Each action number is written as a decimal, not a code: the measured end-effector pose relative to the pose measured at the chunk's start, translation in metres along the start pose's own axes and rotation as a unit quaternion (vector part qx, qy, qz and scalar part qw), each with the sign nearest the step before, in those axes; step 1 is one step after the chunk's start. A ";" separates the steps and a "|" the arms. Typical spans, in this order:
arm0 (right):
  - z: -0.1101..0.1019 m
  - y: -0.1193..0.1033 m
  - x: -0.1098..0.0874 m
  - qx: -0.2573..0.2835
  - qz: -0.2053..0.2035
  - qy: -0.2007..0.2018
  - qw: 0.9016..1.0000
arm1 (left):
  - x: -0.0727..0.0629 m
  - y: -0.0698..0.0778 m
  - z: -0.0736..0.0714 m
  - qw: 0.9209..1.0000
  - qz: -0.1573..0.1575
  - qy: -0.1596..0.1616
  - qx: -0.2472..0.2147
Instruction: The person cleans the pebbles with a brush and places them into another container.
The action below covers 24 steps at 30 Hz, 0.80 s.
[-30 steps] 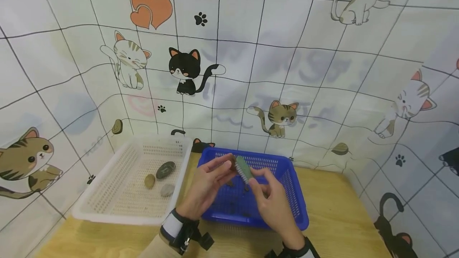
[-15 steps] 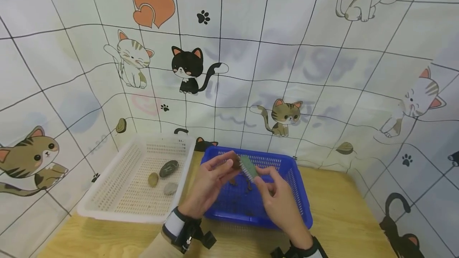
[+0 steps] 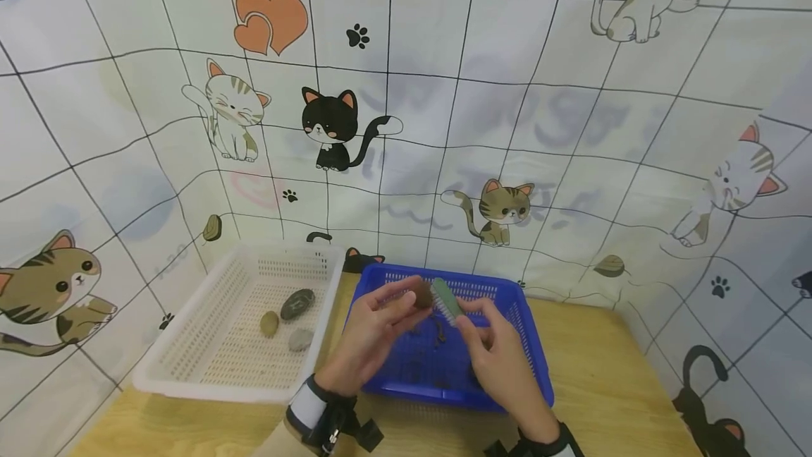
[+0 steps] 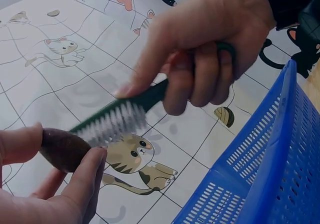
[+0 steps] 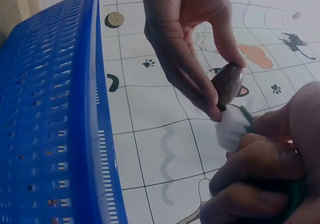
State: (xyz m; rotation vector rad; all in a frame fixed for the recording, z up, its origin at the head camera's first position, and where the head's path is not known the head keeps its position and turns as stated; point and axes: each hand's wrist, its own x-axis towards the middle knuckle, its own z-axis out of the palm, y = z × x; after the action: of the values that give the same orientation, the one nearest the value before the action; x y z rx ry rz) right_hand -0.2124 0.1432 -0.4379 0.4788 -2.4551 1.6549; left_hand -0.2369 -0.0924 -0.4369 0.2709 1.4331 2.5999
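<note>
My left hand point(image 3: 371, 330) pinches a brown stone point(image 4: 64, 149) between thumb and fingers, above the blue basket point(image 3: 539, 372). A green scrubbing brush point(image 3: 447, 297) with white bristles point(image 4: 115, 124) is in my right hand point(image 3: 501, 358), fingers curled round its handle and thumb along its back. The bristles touch or nearly touch the stone's edge, as the right wrist view point(image 5: 230, 129) shows. Small dark bits lie on the blue basket's floor below. Most of the brush handle is hidden by the fingers.
To the left stands a white basket point(image 3: 149, 372) with a dark stone point(image 3: 297, 304), a yellowish stone point(image 3: 269, 324) and a grey stone point(image 3: 301, 339) in it. Both baskets stand on a wooden table point(image 3: 590, 372). A cat-printed sheet point(image 3: 419, 111) hangs behind and at the sides.
The brush has shifted slightly right against the stone, and the stone has turned so more of its face shows. Both hands keep their holds.
</note>
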 end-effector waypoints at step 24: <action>-0.001 -0.004 -0.004 -0.002 -0.023 -0.037 0.999 | -0.003 0.006 -0.003 1.000 0.026 -0.004 -0.005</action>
State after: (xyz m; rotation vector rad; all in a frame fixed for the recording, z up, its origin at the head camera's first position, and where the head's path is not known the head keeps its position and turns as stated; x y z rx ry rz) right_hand -0.2069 0.1435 -0.4351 0.6024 -2.4775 1.6430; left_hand -0.2345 -0.0982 -0.4339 0.3212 1.4282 2.6428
